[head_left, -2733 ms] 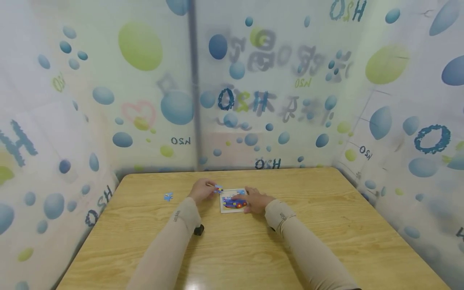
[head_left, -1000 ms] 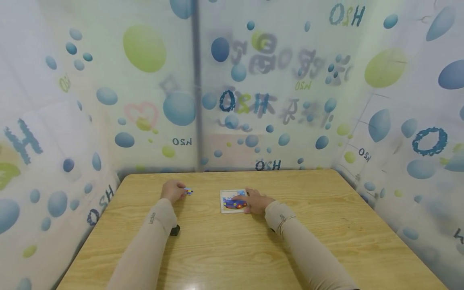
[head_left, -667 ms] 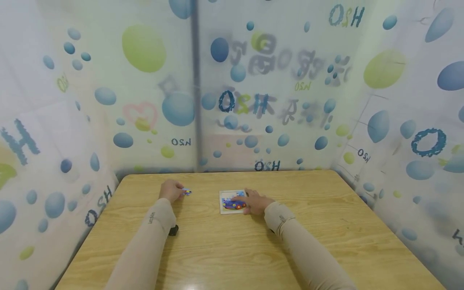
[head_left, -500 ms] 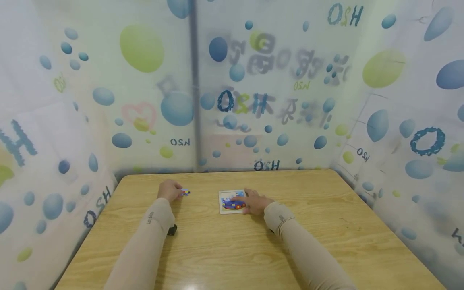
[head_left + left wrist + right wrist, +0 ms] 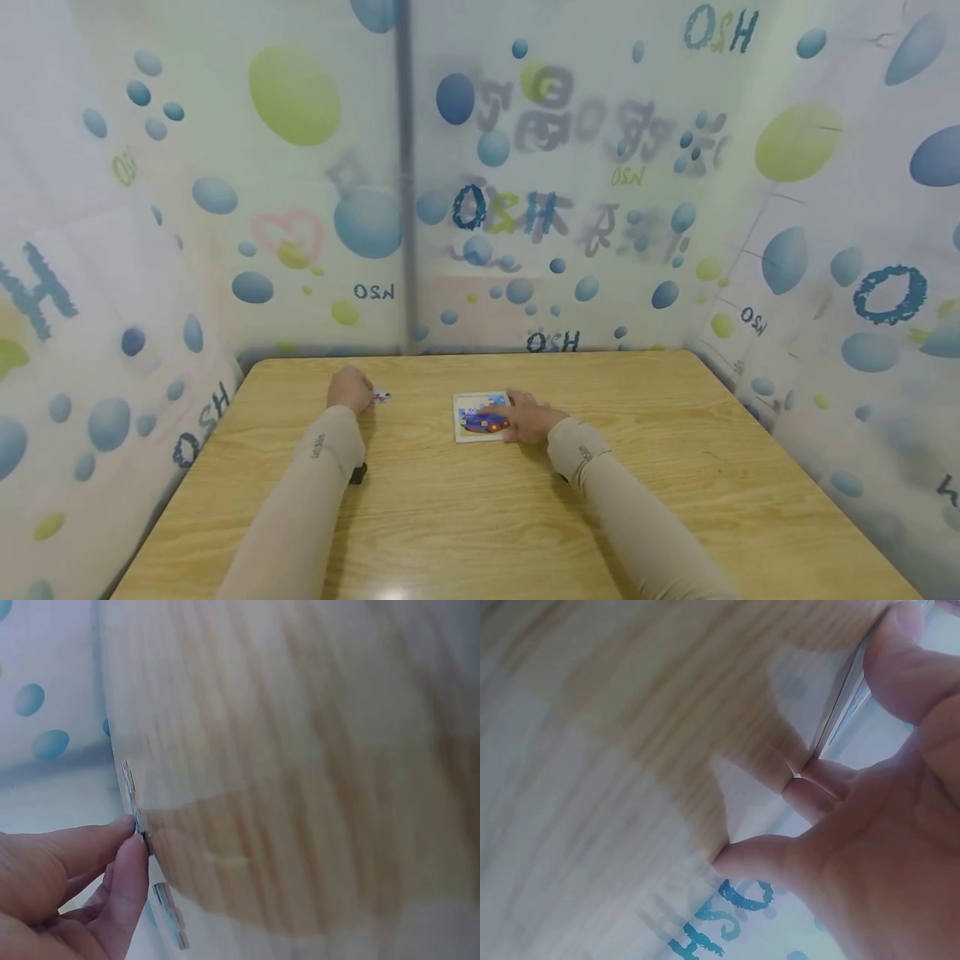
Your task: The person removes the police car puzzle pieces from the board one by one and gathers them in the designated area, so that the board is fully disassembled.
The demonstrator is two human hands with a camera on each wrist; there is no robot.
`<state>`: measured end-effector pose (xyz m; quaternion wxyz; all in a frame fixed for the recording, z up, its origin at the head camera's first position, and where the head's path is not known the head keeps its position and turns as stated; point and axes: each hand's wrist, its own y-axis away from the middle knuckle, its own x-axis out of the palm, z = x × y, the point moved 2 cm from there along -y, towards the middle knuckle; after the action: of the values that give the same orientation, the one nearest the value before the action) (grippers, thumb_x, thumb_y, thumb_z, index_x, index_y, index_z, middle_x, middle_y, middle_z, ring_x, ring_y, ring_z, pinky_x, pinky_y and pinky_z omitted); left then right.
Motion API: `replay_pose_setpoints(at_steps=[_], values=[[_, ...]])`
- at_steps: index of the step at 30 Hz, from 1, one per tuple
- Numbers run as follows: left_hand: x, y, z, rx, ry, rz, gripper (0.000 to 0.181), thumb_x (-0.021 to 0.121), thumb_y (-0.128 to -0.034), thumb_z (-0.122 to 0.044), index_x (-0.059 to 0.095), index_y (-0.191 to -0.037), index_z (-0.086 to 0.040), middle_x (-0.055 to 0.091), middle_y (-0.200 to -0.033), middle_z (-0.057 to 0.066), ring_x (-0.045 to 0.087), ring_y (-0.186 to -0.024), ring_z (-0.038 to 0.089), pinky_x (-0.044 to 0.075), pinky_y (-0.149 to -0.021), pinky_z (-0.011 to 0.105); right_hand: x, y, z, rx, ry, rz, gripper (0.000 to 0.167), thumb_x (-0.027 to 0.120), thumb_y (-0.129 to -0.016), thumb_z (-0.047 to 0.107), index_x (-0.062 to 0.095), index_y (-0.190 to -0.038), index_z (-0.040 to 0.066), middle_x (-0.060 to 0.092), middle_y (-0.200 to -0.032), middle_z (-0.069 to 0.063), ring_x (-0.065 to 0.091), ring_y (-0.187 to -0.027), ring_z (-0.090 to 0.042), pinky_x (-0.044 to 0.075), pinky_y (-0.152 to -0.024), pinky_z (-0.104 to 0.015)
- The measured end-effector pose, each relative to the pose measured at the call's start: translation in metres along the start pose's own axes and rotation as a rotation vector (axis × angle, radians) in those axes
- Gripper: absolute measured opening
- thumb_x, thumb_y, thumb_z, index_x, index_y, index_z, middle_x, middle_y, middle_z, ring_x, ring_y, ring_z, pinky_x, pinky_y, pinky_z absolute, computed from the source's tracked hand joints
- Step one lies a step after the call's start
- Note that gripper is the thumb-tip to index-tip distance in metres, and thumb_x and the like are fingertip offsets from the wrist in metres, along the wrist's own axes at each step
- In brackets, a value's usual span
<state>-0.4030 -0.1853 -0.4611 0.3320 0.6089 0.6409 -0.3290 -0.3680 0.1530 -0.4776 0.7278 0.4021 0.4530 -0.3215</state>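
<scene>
At the far left of the table, my left hand (image 5: 350,390) pinches a thin puzzle piece (image 5: 140,823) between thumb and forefinger, low over the wood. Two more thin pieces lie close by in the left wrist view: one flat piece (image 5: 127,778) beyond the fingertips and another piece (image 5: 171,916) nearer. In the head view a blue, red and yellow piece (image 5: 382,397) shows right of this hand. My right hand (image 5: 531,418) rests at the right edge of a white-framed puzzle board (image 5: 468,438) with a colourful vehicle picture, its forefinger stretched across it.
The wooden table (image 5: 465,525) runs back to a patterned curtain (image 5: 480,317), with more curtain at both sides. A small black object (image 5: 358,474) sits under the left cuff. Bare wood lies between the left hand and the board.
Earlier my left hand held a piece at the board's upper left corner; it has since moved left. Over the last half second it turns slightly, while the right hand and board stay put.
</scene>
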Motion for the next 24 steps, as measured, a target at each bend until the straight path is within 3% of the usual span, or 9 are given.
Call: replay_pose_setpoints(at_steps=[6,11,16,24], values=[[0.0003,0.0014,-0.0001,0.033,-0.003,-0.03,0.013,0.065,-0.0887,0.006,0.072,-0.1,0.009,0.068,-0.112,0.028,0.059,-0.115,0.048,0.034,-0.115,0.059,0.0,0.0009,-0.0007,0.007,0.002,0.002,0.06,0.061,-0.101,0.028,0.038,-0.154,0.045,0.011,-0.167,-0.021,0.014,-0.152,-0.043,0.02,-0.112,-0.075],[-0.0022,0.0041,-0.0011,0.075,0.011,-0.031,0.018,0.065,-0.0909,0.004,0.071,-0.107,0.007,0.069,-0.114,0.026,0.063,-0.11,0.044,0.049,-0.1,0.056,-0.0006,0.0012,0.0002,0.007,0.007,0.0,0.061,0.061,-0.101,0.029,0.036,-0.155,0.042,0.013,-0.167,-0.021,0.016,-0.151,-0.044,0.023,-0.111,-0.075],[-0.0068,0.0065,-0.0022,0.048,-0.045,-0.008,0.022,0.069,-0.0939,-0.007,0.071,-0.115,0.0,0.07,-0.118,0.02,0.065,-0.107,0.039,0.054,-0.088,0.055,-0.0022,0.0006,0.0014,0.015,-0.013,-0.013,0.065,0.062,-0.1,0.028,0.032,-0.157,0.039,0.015,-0.166,-0.022,0.018,-0.151,-0.044,0.024,-0.111,-0.074],[-0.0041,0.0066,0.0036,0.02,-0.173,0.077,0.023,0.073,-0.093,-0.012,0.073,-0.114,-0.003,0.068,-0.123,0.02,0.062,-0.114,0.041,0.056,-0.087,0.055,0.0013,-0.0009,-0.0029,0.028,-0.036,-0.003,0.065,0.062,-0.1,0.029,0.033,-0.156,0.041,0.01,-0.168,-0.018,0.014,-0.152,-0.042,0.02,-0.112,-0.075]])
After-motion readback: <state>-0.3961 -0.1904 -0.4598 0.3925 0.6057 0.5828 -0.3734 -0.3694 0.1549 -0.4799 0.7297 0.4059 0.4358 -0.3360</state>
